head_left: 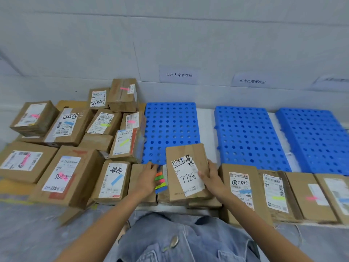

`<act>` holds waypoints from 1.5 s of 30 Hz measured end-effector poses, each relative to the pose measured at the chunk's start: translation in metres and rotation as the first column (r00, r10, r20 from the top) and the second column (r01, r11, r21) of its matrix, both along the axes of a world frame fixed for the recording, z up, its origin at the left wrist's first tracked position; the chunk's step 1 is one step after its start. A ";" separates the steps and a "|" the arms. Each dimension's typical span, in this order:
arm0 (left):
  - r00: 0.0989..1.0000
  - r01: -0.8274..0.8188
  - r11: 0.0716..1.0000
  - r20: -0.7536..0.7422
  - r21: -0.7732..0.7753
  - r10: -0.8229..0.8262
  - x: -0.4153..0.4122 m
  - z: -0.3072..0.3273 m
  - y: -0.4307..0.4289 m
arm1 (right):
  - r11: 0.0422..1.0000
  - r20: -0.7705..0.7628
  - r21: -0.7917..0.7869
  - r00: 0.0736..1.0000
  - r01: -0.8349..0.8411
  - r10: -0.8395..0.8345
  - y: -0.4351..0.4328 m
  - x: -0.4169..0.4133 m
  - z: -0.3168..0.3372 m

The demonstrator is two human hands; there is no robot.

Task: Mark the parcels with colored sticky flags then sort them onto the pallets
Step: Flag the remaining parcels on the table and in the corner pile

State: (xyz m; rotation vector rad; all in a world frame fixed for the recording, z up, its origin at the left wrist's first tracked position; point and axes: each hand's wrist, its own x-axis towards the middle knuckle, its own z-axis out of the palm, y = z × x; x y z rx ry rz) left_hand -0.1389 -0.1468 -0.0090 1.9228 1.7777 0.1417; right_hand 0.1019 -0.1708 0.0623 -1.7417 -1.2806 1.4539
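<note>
A flat brown parcel [186,172] with a white label marked 7786 lies in front of me, tilted up. My right hand [211,178] grips its right edge, thumb on the label. My left hand [148,177] holds a pad of colored sticky flags [160,181] with orange, green, pink, yellow and blue strips, just left of the parcel. Three blue perforated pallets lie beyond: the left pallet [170,129], the middle pallet [249,137] and the right pallet [317,138]. No parcels sit on them.
Several flagged cardboard parcels [66,167] are heaped on the left. A row of flagged parcels [273,193] lines the near right edge. Paper signs [179,75] hang on the white wall above the pallets. My denim-clad legs fill the bottom.
</note>
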 end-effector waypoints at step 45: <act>0.556 -0.008 0.870 0.721 -0.493 0.414 0.046 0.157 -0.013 | 0.311 0.786 0.571 0.615 -0.759 0.059 0.029 -0.011 0.074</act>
